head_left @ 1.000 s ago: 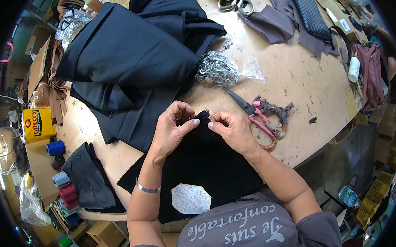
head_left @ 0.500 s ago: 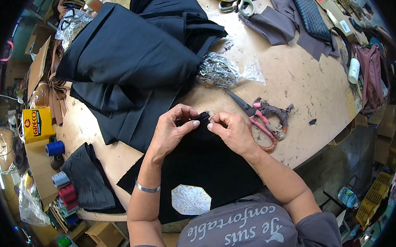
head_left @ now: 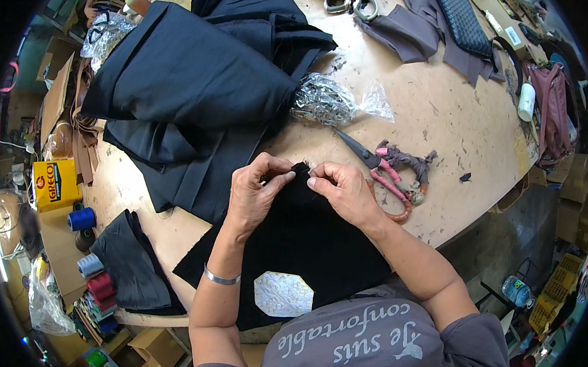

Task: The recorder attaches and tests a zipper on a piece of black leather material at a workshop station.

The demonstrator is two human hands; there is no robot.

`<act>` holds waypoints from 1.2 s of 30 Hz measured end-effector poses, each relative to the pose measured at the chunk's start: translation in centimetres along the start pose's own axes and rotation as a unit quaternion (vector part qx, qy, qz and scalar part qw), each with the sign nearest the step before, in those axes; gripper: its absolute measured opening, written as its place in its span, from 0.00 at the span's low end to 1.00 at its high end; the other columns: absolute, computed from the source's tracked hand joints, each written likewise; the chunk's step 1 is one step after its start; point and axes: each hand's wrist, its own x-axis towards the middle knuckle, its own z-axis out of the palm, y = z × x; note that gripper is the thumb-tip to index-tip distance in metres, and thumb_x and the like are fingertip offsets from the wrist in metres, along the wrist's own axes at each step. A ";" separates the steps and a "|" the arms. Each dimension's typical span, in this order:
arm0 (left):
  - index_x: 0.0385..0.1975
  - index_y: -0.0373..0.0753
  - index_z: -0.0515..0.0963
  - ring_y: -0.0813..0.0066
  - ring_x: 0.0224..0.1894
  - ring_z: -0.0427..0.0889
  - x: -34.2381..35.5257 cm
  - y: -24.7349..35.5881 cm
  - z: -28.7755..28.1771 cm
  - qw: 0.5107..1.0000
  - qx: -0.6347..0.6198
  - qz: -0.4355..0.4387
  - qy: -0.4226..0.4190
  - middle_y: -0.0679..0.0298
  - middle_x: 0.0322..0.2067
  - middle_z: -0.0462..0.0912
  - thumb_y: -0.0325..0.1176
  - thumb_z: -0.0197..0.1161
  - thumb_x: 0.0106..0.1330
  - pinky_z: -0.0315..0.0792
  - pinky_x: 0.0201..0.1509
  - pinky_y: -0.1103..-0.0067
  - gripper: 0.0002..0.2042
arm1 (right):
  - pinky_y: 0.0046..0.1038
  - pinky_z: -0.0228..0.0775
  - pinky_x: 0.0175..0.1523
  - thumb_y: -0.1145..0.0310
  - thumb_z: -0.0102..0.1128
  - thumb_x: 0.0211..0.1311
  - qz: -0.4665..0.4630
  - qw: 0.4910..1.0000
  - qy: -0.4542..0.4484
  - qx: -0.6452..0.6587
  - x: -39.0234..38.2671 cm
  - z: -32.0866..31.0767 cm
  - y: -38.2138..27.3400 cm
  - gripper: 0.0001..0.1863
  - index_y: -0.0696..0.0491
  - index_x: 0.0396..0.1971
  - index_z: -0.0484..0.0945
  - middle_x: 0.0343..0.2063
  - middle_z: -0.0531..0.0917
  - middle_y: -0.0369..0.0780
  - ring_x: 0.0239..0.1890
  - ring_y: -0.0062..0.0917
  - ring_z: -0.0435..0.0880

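— At the near edge of the worn wooden worktable (head_left: 457, 119), where's the flat black felt-like fabric piece (head_left: 304, 244)?
— Under both hands; left hand (head_left: 257, 191) and right hand (head_left: 343, 189) pinch its top corner, fingertips closed.
— Risk?
— The small pinch could slip, or snag the long-bladed scissors with wrapped pink handles (head_left: 381, 168) nearby.

A yellow box (head_left: 54, 183) with a red-and-black label stands left of the surface (head_left: 444, 118). A crumpled clear plastic bag (head_left: 338, 101) lies mid-surface beside dark fabric.
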 end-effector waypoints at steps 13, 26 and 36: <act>0.26 0.33 0.71 0.79 0.26 0.79 -0.1 -0.2 0.2 0.999 0.034 0.037 0.018 0.63 0.24 0.80 0.21 0.65 0.53 0.72 0.32 0.83 0.07 | 0.18 0.60 0.29 0.71 0.55 0.56 0.006 1.000 -0.005 0.004 0.0 0.0 0.0 0.08 0.61 0.27 0.76 0.18 0.73 0.32 0.24 0.11 0.68; 0.29 0.34 0.71 0.81 0.26 0.75 0.1 -0.1 0.5 0.998 -0.034 -0.044 0.006 0.66 0.23 0.78 0.22 0.64 0.53 0.70 0.32 0.84 0.08 | 0.18 0.59 0.27 0.71 0.55 0.56 -0.004 1.000 0.000 -0.002 0.0 0.0 0.2 0.08 0.61 0.25 0.75 0.17 0.72 0.32 0.22 0.11 0.67; 0.32 0.38 0.70 0.86 0.30 0.69 0.0 -0.1 0.3 0.996 -0.037 -0.075 -0.017 0.71 0.28 0.72 0.21 0.62 0.56 0.67 0.36 0.88 0.09 | 0.18 0.57 0.25 0.67 0.56 0.58 0.002 0.999 0.016 0.036 0.2 0.1 -0.2 0.10 0.59 0.26 0.76 0.16 0.71 0.30 0.21 0.10 0.66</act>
